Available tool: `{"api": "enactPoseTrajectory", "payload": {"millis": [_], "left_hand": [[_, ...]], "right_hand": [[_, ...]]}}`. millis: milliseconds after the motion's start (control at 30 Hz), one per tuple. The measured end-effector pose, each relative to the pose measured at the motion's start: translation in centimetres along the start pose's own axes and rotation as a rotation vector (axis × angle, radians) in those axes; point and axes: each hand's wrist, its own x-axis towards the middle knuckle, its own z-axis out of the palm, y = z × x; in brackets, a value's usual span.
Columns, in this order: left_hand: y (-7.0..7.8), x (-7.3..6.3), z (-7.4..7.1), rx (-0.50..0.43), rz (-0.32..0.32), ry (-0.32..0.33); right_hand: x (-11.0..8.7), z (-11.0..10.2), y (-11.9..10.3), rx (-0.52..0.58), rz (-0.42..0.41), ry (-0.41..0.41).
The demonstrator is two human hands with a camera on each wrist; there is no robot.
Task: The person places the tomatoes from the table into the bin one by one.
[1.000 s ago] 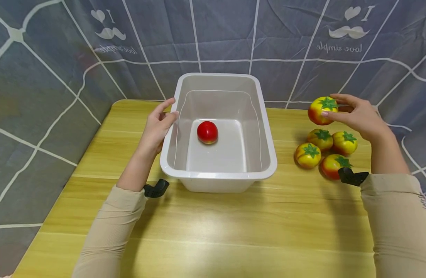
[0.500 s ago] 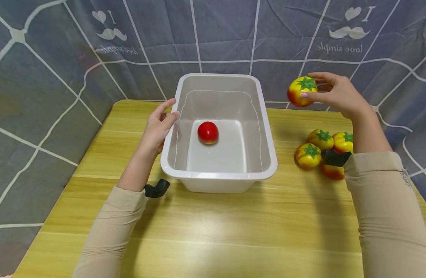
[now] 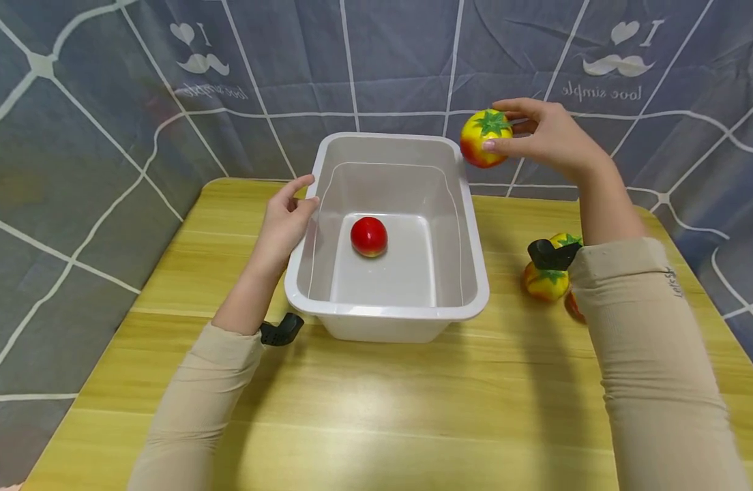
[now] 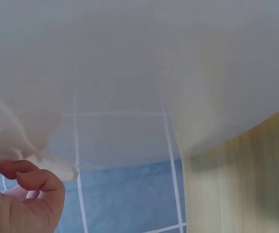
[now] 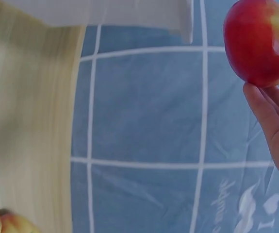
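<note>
My right hand (image 3: 551,136) holds a red-and-yellow tomato (image 3: 483,151) with a green star-shaped leaf top, thumb in front and fingers behind. It is up at the far right corner of a white plastic tub (image 3: 385,311). In the right wrist view this tomato (image 5: 255,43) shows its smooth red underside, with the fingertips against it. My left hand (image 3: 282,221) grips the tub's left rim between thumb and fingers; the left wrist view has the hand (image 4: 32,199) at that rim. Inside the tub, a single red tomato (image 3: 369,237) lies on the floor, left of centre.
More tomatoes (image 3: 545,283) sit on the wooden table (image 3: 376,409) to the right, partly hidden by the right forearm and its black wrist mount (image 3: 553,255). A grey-blue patterned curtain (image 3: 401,61) hangs behind the table and along its sides.
My right hand has carried its tomato leftward and up, from over the other tomatoes to the tub's far right corner. The left hand keeps its hold on the rim.
</note>
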Motion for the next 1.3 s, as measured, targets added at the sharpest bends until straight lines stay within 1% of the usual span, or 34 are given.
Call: {"api": "enactPoseTrajectory", "payload": {"millis": [67, 167, 267, 400, 500, 767, 833, 900, 967, 1033, 1167, 1233, 1300], "left_hand": [[-0.1, -0.1, 0.1, 0.020, 0.019, 0.005], [-0.2, -0.2, 0.2, 0.017, 0.046, 0.007], [-0.3, -0.2, 0.3, 0.012, 0.057, 0.007], [-0.4, -0.1, 0.5, 0.002, 0.063, 0.015], [-0.5, 0.1, 0.5, -0.003, 0.070, 0.026], [-0.8, 0.1, 0.3, -0.009, 0.066, 0.027], [-0.8, 0.0, 0.3, -0.011, 0.064, 0.024], [-0.8, 0.0, 0.3, -0.008, 0.064, 0.025], [-0.8, 0.0, 0.3, -0.009, 0.064, 0.028], [-0.9, 0.0, 0.4, -0.012, 0.065, 0.027], [-0.9, 0.1, 0.5, -0.023, 0.061, 0.021], [-0.9, 0.1, 0.4, -0.025, 0.062, 0.025], [-0.9, 0.1, 0.3, -0.020, 0.067, 0.038]], "right_hand": [[0.4, 0.2, -0.7, 0.001, -0.008, -0.008], [1.0, 0.6, -1.8, 0.014, -0.025, -0.016], [1.5, 1.1, -2.8, 0.021, -0.057, -0.021], [2.3, 2.0, -4.0, 0.051, -0.085, -0.033], [2.9, 2.8, -4.9, 0.064, -0.090, -0.047], [4.0, 5.1, -6.3, 0.016, -0.110, -0.088], [4.3, 5.9, -6.3, 0.021, -0.110, -0.093], [4.5, 6.8, -6.1, 0.057, -0.101, -0.100], [4.8, 8.0, -5.4, 0.102, -0.094, -0.110], [5.0, 9.1, -4.6, 0.132, -0.064, -0.131], [5.1, 10.4, -3.0, 0.099, -0.002, -0.149], [5.2, 10.7, -2.6, 0.064, -0.013, -0.147], [5.4, 10.9, -2.5, 0.059, -0.039, -0.147]]}}
